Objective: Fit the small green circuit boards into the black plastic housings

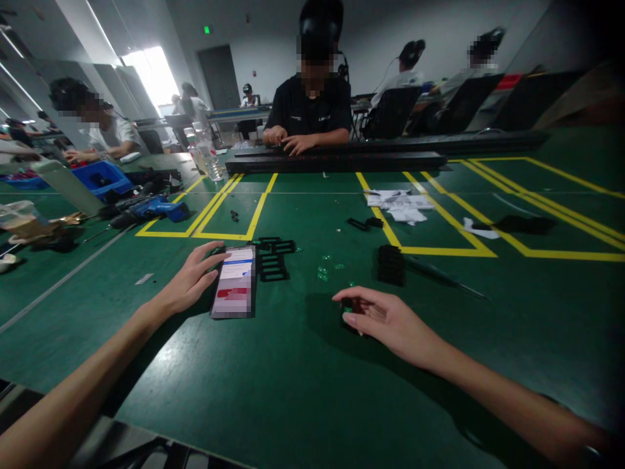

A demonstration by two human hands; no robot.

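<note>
My left hand (194, 280) has its fingers stretched out over the left edge of a smartphone (234, 283), which lies lit on the green table. Between the thumb and fingers of my right hand (383, 316) is a small black part (347, 305) with a bit of green on it; the fingers hide most of it. Black slotted frames (273, 267) lie just right of the phone. Several small clear greenish pieces (323, 270) are scattered between my hands. Beyond my right hand stands a row of black ribbed parts (390, 265).
A screwdriver (459, 281) lies at the right. Crumpled white paper (403, 203) sits farther back. At the left are a blue power drill (156, 208), a blue bin (102, 179) and a plastic bottle (211, 156). Across the table a co-worker (310, 111) handles long black bars (336, 161).
</note>
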